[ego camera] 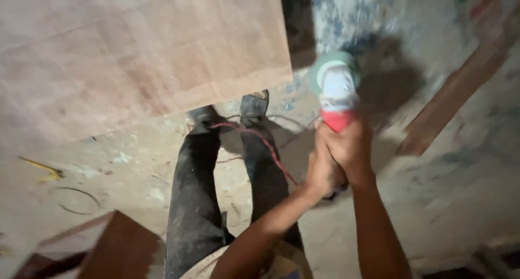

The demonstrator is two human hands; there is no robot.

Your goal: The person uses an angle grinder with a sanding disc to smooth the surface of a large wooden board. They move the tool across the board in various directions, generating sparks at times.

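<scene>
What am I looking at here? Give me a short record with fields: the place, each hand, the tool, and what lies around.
place: dusty floor, seen from above by a standing person
left hand: wrapped round the tool's rear, beside the right
right hand: gripping the tool body
tool: red and white power tool with round greenish guard, blurred
cord: red cable trailing across the dark trousers
nearby: large plywood sheet, wooden plank, brown board
</scene>
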